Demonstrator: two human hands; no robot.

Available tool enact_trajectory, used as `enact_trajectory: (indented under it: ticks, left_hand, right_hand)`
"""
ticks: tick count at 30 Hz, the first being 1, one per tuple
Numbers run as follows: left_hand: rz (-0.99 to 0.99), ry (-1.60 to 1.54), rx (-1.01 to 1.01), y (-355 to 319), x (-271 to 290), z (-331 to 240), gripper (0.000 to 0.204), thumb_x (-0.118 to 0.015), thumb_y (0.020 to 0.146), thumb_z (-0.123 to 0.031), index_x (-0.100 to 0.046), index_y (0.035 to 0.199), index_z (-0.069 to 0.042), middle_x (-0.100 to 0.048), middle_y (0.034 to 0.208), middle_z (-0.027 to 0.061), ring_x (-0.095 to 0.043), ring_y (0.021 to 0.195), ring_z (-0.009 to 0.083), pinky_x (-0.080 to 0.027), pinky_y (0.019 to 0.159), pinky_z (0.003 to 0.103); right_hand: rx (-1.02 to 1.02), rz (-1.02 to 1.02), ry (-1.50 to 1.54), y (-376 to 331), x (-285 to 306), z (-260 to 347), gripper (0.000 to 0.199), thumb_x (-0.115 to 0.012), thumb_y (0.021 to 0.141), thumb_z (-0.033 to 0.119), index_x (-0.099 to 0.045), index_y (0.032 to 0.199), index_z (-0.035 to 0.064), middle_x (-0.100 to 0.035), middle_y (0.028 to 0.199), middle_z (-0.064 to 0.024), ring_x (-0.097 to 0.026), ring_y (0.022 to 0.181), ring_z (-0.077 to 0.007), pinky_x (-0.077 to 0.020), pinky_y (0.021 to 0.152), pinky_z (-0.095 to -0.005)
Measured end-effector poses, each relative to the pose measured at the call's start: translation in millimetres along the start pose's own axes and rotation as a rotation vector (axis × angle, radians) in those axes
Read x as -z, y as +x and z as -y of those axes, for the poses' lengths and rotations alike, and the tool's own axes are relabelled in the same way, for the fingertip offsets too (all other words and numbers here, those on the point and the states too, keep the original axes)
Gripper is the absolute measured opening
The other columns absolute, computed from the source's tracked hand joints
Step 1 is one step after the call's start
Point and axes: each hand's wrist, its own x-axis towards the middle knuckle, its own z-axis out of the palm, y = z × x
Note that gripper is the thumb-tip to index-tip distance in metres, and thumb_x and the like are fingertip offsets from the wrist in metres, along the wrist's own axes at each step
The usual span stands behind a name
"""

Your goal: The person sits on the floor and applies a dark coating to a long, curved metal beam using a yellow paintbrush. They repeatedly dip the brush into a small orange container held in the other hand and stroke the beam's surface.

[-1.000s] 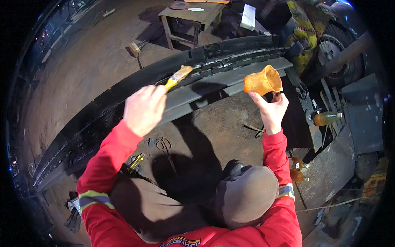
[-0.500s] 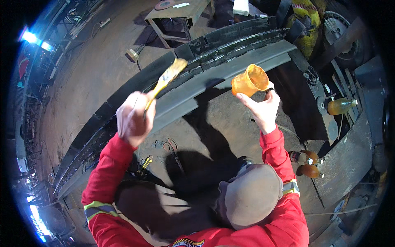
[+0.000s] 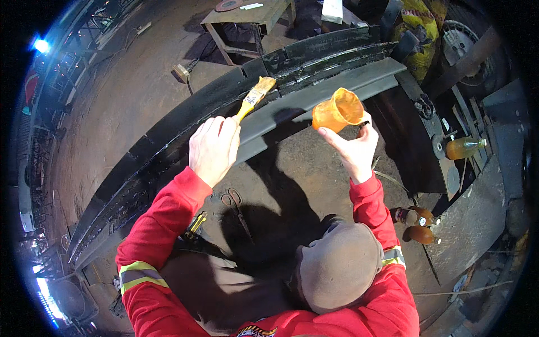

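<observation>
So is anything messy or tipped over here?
Yes. The orange plastic cup in the right hand is tilted well over, its mouth facing sideways, though nothing shows spilling from it. Two brown bottles lie on their sides on the dirt floor, and black-handled pliers lie loose near the knees.

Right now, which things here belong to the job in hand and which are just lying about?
In use: paintbrush in left hand, orange cup in right hand, long black beam.
Lying about: scissors, amber bottle, small table.
</observation>
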Motion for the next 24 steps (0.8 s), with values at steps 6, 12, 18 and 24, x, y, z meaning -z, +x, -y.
enact_trajectory:
  ticks: [6, 12, 18, 24]
  left_hand:
    - [0.085, -0.137, -0.024, -12.8, 12.2, 4.4, 0.017, -0.073, 0.083, -0.004, -0.065, 0.098, 0.001, -0.062, 0.076, 0.0156, -0.064, 0.067, 0.0322, -0.051, 0.060, 0.039]
    - [0.093, -0.006, 0.259, -29.9, 51.7, 22.9, 0.012, -0.069, 0.091, -0.006, -0.063, 0.101, -0.001, -0.068, 0.085, 0.0188, -0.072, 0.074, 0.0264, -0.054, 0.065, 0.035]
    - [0.203, -0.182, 0.304, -1.3, 153.1, -12.1, 0.020, -0.070, 0.082, 0.003, -0.069, 0.102, 0.000, -0.071, 0.085, 0.0110, -0.067, 0.075, 0.0160, -0.051, 0.071, 0.029]
    - [0.338, -0.144, -0.219, 48.9, 134.5, -42.1, 0.025, -0.079, 0.074, -0.003, -0.071, 0.098, -0.005, -0.055, 0.067, 0.0076, -0.057, 0.058, 0.0249, -0.046, 0.055, 0.034]
  right_hand:
    - [0.127, 0.014, -0.160, -2.1, -3.1, -0.9, 0.064, -0.098, 0.057, 0.027, -0.059, 0.100, 0.0021, -0.057, 0.105, -0.0081, -0.056, 0.104, -0.0199, -0.0477, 0.092, -0.0350]
    - [0.366, 0.088, -0.290, -3.8, -10.4, 9.0, 0.061, -0.097, 0.056, 0.026, -0.063, 0.101, 0.0028, -0.060, 0.102, -0.0108, -0.055, 0.106, -0.0283, -0.0483, 0.092, -0.0411]
    - [0.474, 0.170, -0.380, -8.1, -13.4, 17.4, 0.067, -0.094, 0.056, 0.024, -0.066, 0.115, 0.0080, -0.065, 0.107, -0.0072, -0.054, 0.112, -0.0312, -0.0460, 0.096, -0.0440]
    - [0.547, 0.278, -0.419, -14.0, -24.5, 33.0, 0.070, -0.092, 0.055, 0.023, -0.065, 0.118, 0.0095, -0.063, 0.111, -0.0065, -0.053, 0.115, -0.0312, -0.0415, 0.101, -0.0449]
